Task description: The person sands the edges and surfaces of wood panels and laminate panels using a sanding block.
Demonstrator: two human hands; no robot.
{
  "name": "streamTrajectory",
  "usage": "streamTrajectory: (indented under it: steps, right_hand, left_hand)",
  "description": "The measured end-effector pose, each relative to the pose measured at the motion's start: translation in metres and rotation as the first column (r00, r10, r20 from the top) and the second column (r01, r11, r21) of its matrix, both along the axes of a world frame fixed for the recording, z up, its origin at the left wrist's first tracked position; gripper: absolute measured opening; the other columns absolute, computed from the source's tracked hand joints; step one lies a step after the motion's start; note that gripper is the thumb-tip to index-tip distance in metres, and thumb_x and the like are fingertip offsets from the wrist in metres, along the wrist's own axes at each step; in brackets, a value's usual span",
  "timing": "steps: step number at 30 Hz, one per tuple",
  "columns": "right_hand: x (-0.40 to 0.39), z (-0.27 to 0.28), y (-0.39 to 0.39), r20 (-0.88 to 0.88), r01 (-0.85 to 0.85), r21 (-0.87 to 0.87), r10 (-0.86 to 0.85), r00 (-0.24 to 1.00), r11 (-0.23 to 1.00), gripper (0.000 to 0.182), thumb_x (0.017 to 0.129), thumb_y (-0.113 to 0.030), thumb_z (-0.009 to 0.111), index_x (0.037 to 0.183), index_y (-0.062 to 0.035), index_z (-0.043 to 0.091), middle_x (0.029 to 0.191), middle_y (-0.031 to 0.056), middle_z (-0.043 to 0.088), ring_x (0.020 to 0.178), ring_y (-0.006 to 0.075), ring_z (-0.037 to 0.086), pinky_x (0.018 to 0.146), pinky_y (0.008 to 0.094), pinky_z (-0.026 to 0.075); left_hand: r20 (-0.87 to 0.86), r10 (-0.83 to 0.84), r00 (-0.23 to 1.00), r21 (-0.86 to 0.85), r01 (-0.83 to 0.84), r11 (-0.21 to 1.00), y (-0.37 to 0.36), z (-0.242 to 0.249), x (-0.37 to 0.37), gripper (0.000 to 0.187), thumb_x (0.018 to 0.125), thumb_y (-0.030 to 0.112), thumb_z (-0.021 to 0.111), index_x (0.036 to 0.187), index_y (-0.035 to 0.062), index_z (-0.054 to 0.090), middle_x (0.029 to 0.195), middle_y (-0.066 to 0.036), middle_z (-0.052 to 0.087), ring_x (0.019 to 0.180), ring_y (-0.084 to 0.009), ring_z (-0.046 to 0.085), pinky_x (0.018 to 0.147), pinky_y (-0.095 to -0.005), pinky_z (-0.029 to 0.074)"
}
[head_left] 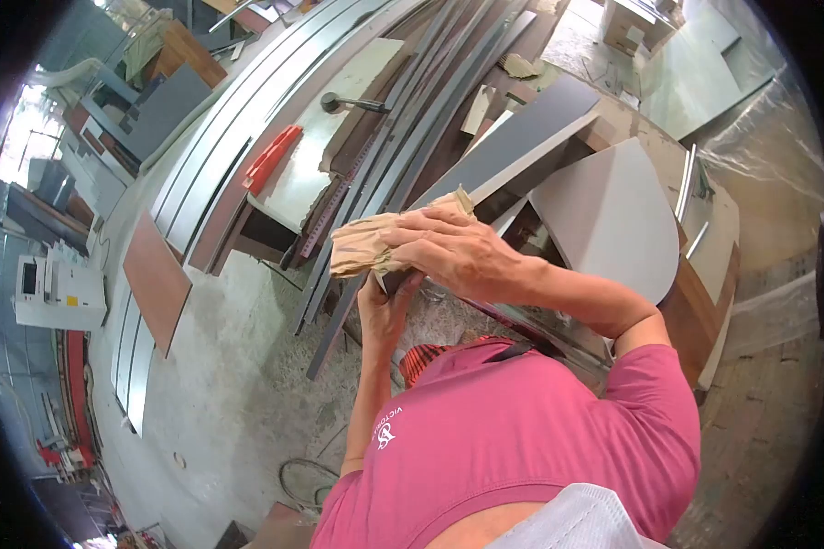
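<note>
A crumpled piece of brown paper [362, 245] is folded over the near end of a long grey board [513, 137]. My right hand [462, 252] lies over the paper, its fingers bent around it and pressing it to the board. Below, my left hand [389, 306] grips the underside of the board's end; the board and paper hide part of its fingers. The board slants away from me toward the upper right.
Long dark metal bars [403, 137] lie left of the board. A red tool [273, 160] rests on a machine table with a black-knobbed lever [352, 102]. At right stands a rounded white panel [613, 215]; a brown panel [158, 279] sits at left.
</note>
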State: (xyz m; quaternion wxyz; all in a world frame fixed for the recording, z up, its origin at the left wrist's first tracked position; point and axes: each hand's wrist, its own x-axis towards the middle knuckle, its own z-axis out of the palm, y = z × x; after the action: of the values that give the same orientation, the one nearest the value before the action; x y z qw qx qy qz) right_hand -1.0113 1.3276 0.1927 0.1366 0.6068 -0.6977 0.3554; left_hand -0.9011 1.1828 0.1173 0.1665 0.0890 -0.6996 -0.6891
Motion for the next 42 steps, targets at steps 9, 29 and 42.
streamTrajectory:
  steps: [9, 29, 42]
  right_hand:
    - [-0.169, -0.069, 0.168, 0.293, 0.663, 0.319, -0.736, 0.611, 0.677, 0.022, 0.091, -0.014, 0.043, 0.101, -0.0045, 0.06, 0.095, 0.0129, 0.064, 0.085, 0.0262, 0.061, 0.074, 0.0354, 0.047]
    - [-0.26, -0.123, 0.304, 0.445, 0.98, -0.006, -0.877, 0.18, 0.198, 0.041, 0.092, -0.029, 0.039, 0.117, 0.0003, 0.051, 0.109, 0.0234, 0.056, 0.095, 0.0345, 0.056, 0.081, 0.0399, 0.045]
    - [-0.201, -0.136, 0.311, 0.31, 0.936, -0.2, -0.887, 0.341, 0.29, 0.04, 0.089, -0.02, 0.04, 0.121, 0.0033, 0.046, 0.109, 0.0195, 0.055, 0.095, 0.0269, 0.055, 0.081, 0.0345, 0.045]
  left_hand:
    - [0.026, 0.078, 0.997, 0.129, -0.08, 0.988, 0.007, -0.008, 0.007, 0.031, 0.079, 0.011, 0.068, 0.106, 0.0001, 0.057, 0.093, -0.005, 0.063, 0.084, -0.0085, 0.056, 0.074, -0.0231, 0.045]
    - [0.079, 0.491, 0.868, 0.824, -0.334, 0.457, -0.164, 0.04, 0.138, 0.047, 0.081, 0.038, 0.062, 0.112, 0.0052, 0.048, 0.11, -0.011, 0.055, 0.099, -0.0284, 0.055, 0.078, -0.0491, 0.052]
    - [-0.099, 0.959, 0.265, 0.831, -0.508, 0.226, -0.465, -0.02, 0.138, 0.05, 0.089, 0.033, 0.052, 0.124, 0.001, 0.035, 0.122, -0.015, 0.044, 0.105, -0.0323, 0.051, 0.083, -0.0475, 0.05]
